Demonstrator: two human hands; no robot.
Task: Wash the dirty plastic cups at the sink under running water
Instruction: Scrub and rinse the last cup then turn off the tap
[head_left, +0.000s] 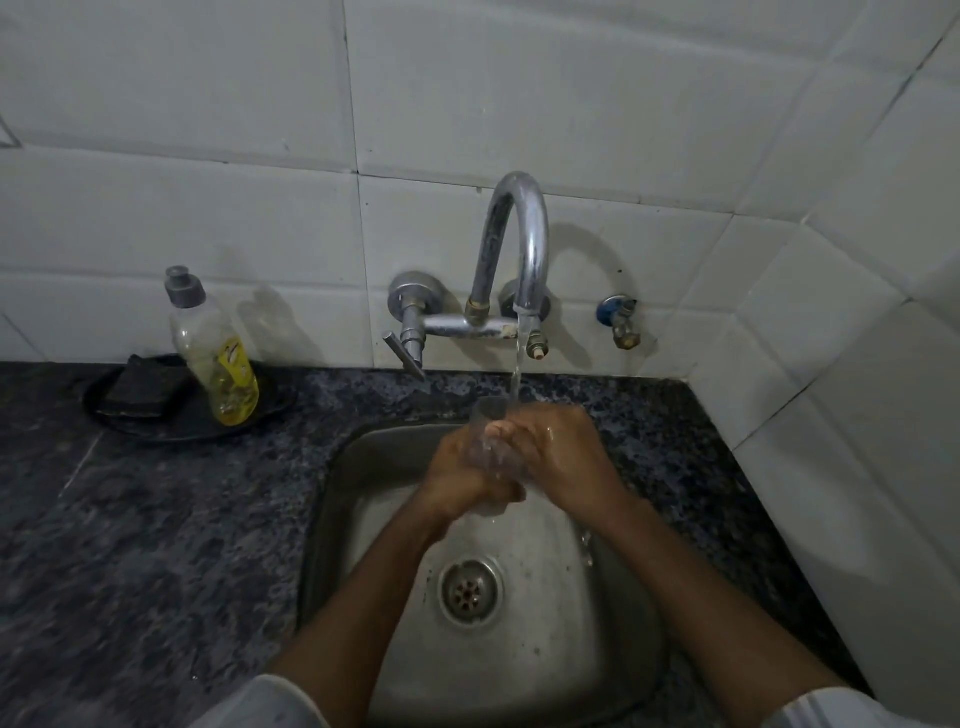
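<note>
A clear plastic cup is held upright over the steel sink, its rim just under the stream of water falling from the chrome tap. My left hand grips the cup's lower part from the left. My right hand wraps round it from the right, fingers curled over the side. Most of the cup is hidden between the two hands. Water drips off my right wrist into the basin.
A dish soap bottle with yellow liquid and a dark scrub pad sit on a black tray at the back left of the granite counter. The drain lies below my hands. White tiled walls close in behind and to the right.
</note>
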